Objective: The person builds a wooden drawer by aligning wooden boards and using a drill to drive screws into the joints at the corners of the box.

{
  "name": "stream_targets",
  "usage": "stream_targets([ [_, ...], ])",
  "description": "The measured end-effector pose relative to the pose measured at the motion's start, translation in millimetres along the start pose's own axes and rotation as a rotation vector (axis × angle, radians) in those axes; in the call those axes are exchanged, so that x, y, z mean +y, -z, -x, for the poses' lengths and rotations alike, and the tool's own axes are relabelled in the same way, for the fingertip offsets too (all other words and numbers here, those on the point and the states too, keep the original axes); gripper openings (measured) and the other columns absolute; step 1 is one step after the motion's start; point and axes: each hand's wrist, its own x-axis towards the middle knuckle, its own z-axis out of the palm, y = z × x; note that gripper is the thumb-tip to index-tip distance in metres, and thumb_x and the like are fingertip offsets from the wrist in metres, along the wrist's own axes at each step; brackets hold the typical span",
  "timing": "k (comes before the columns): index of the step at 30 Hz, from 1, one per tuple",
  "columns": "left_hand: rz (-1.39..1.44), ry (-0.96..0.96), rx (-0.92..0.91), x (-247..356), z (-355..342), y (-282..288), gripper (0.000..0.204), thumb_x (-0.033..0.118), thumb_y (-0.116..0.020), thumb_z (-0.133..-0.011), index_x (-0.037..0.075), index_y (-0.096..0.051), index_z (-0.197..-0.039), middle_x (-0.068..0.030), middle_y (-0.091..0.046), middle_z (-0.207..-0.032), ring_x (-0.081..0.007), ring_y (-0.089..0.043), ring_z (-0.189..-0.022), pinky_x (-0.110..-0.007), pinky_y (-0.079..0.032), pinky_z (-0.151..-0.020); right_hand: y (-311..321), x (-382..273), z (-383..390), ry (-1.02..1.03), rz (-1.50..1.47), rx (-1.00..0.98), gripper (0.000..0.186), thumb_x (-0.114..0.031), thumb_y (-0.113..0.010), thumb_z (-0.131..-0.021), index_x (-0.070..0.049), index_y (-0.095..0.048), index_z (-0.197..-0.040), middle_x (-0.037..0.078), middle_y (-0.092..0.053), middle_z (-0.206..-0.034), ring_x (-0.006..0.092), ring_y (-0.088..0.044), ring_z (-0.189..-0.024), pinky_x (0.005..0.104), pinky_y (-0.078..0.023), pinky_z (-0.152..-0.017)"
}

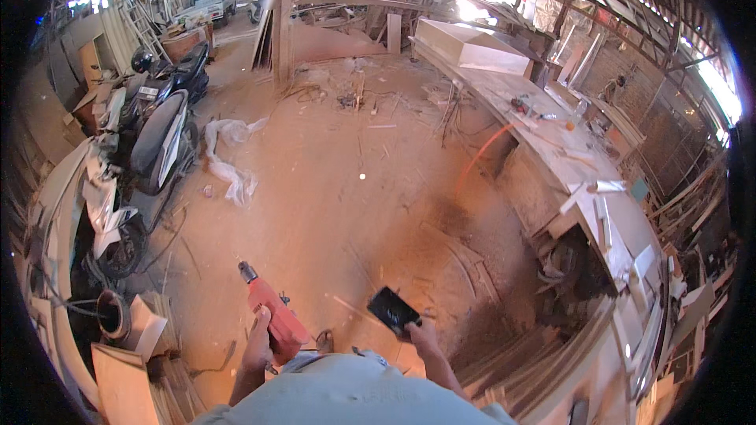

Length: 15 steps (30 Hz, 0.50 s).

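Observation:
My left hand (257, 343) is closed around a red power drill (279, 313), whose dark chuck points up and to the left. No bit can be made out in the chuck. In my right hand (425, 338) is a black smartphone (393, 311), gripped at its lower right corner. Its dark screen faces up, with small light marks on it. Both hands are in front of my light shirt, apart from each other, above the dusty floor.
Two motorbikes (161, 138) stand on the left, near crumpled clear plastic (230, 159). A long workbench (563, 138) with wood offcuts runs along the right, an orange hose (482, 150) hanging from it. Planks (504, 370) lie at lower right. A wooden post (284, 27) rises ahead.

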Motion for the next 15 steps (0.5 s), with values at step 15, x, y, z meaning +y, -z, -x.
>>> stream_targets([
  [15, -0.079, 0.100, -0.083, 39, -563, -261, 0.072, 0.064, -0.053, -0.098, 0.006, -0.046, -0.141, -0.0124, -0.064, -0.120, -0.0301, -0.065, -0.107, -0.046, -0.055, -0.092, 68, -220, -501, -0.173, -0.035, 0.246, 0.021, -0.002, -0.060, -0.085, 0.011, -0.065, -0.101, 0.018, -0.070, -0.085, 0.0251, -0.070, -0.062, 0.0360, -0.061, -0.053],
])
